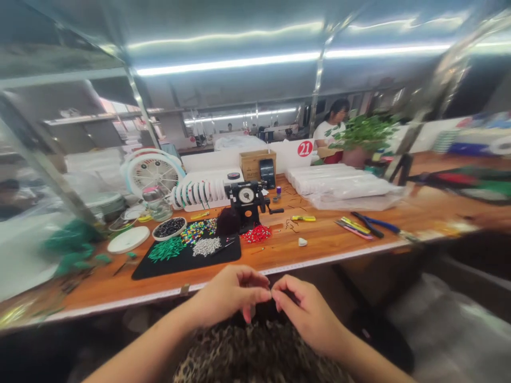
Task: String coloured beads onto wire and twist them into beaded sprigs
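Note:
My left hand (235, 295) and my right hand (305, 308) meet in front of the table's edge, above a leopard-print cloth on my lap. Thumb and fingers of each are pinched together, the fingertips almost touching; whatever lies between them is too small to make out. Beyond them a black mat (149, 270) bears green tube-shaped pieces (165, 249), silvery beads (206, 246) and multicoloured beads (194, 232). Red beads (257, 233) lie to its right, at the foot of a black hand-cranked machine (245, 198) with a dial. Black beads (170, 227) fill a round white dish.
White spools (195, 191) stand left of the machine, near a white fan (154, 173). On the right lie pliers (379, 222), cutters and pens (355, 227), and a yellow knife (303, 218). Wrapped white packages (339, 183) and a potted plant (361, 135) are behind. Another person (329, 127) sits beyond the partition.

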The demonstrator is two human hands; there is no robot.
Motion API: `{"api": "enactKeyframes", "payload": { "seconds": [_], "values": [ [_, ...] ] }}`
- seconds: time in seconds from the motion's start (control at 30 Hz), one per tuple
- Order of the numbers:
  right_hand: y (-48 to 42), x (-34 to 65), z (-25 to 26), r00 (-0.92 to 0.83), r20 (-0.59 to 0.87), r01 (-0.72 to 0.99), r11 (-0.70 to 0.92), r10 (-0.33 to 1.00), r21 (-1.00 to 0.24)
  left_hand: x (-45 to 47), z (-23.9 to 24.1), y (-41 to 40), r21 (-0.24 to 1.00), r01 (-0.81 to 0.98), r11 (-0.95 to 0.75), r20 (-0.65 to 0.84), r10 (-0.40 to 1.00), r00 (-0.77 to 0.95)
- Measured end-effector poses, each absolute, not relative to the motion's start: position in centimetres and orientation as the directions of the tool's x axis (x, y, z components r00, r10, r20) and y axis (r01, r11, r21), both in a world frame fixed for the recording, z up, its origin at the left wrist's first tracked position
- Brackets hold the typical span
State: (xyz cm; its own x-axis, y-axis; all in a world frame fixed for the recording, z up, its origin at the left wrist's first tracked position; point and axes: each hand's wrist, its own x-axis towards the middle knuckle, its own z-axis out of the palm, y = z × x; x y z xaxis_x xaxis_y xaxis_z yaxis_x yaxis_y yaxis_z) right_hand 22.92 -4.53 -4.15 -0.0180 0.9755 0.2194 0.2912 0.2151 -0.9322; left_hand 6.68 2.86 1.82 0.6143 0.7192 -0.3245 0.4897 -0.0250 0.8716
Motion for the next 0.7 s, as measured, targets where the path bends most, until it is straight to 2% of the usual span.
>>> {"api": "enactKeyframes", "payload": {
  "seconds": [0.1,0.27,0.53,0.7],
  "values": [
    [-4.4,22.0,-4.1,-0.053,0.270,0.298,0.274,0.961,-0.914,5.8,-0.1,1.1,0.907,0.382,0.176,-0.379,0.734,0.563],
    [-3.8,21.2,-4.3,-0.001,0.347,0.343,0.326,0.938,-0.881,3.8,-2.0,0.6,0.907,0.211,0.363,-0.420,0.772,0.478],
    [-2.2,20.6,-3.5,-0.017,0.229,0.275,0.225,0.973,-0.935,0.5,-2.2,-0.5,0.876,0.172,0.451,-0.478,0.760,0.441],
    [-1.7,20.4,-3.4,-0.018,0.241,0.268,0.237,0.970,-0.934,-0.2,-2.6,-0.5,0.883,0.159,0.441,-0.465,0.779,0.420]
  ]
}}
